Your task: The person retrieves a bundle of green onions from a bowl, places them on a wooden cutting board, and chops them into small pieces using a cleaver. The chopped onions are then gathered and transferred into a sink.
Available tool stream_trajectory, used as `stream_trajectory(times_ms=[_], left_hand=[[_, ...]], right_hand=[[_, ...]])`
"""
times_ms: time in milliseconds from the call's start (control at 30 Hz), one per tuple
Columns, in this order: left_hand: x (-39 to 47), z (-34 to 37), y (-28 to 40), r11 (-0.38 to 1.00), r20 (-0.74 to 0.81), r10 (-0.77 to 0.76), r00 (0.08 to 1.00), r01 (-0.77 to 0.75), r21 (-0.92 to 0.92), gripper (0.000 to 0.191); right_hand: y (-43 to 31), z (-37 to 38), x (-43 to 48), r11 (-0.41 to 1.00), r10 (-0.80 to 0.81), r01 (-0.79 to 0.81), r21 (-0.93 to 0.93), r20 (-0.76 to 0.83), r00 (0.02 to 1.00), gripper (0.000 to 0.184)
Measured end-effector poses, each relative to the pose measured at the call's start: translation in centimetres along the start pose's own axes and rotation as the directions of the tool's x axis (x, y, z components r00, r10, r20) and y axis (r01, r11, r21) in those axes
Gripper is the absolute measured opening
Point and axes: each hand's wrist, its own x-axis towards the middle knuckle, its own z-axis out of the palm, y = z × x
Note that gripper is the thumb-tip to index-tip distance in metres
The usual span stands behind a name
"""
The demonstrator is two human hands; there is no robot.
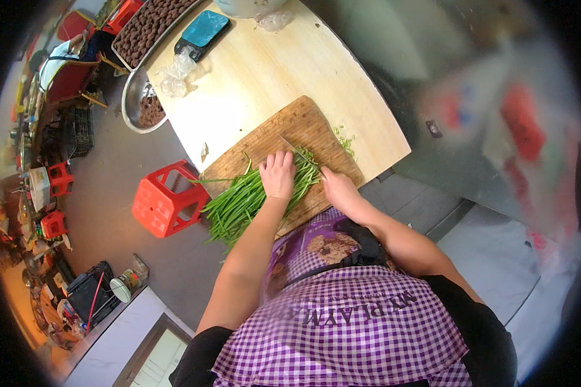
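Note:
A thick bunch of long green garlic chives [239, 200] lies across a worn wooden cutting board [300, 113], its leafy ends hanging past the board's edge. My left hand [277, 176] presses down over the bunch and holds it, fingers pointing away from me. In my right hand [341, 189] is the handle of a kitchen knife [286, 141]. The blade lies across the cut end of the bunch, just beyond my left fingers, and is partly hidden by greens. Small chopped green pieces [347, 145] are scattered at the board's right edge.
The board sits at the near corner of a pale wooden table [368, 121]. Farther back are a digital scale [206, 29], crumpled clear plastic [176, 72] and a tray of brown balls [150, 29]. A metal bowl [133, 106] and red stool [157, 208] stand left. A person [55, 60] sits far left.

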Motion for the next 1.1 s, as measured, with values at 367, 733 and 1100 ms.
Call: stream_trajectory(times_ms=[367,733,1100], left_hand=[[-1.0,-0.6,-0.6,0.986,-0.017,0.001,1.0,-0.004,-0.166,0.031],[-1.4,0.2,-0.5,0.995,-0.034,0.089,0.995,-0.09,-0.052,0.028],[-1.2,0.4,-0.3,0.999,-0.077,0.032,0.997,-0.035,-0.041,0.027]], right_hand=[[-1.7,-3.3,0.6,1.0,-0.018,0.016,0.025,0.063,0.998,0.025],[-0.5,0.7,-1.7,0.998,0.032,-0.034,0.048,0.046,0.998,0.021],[-0.9,-0.1,-1.5,0.985,0.173,-0.17,-0.028,0.178,0.969,0.022]])
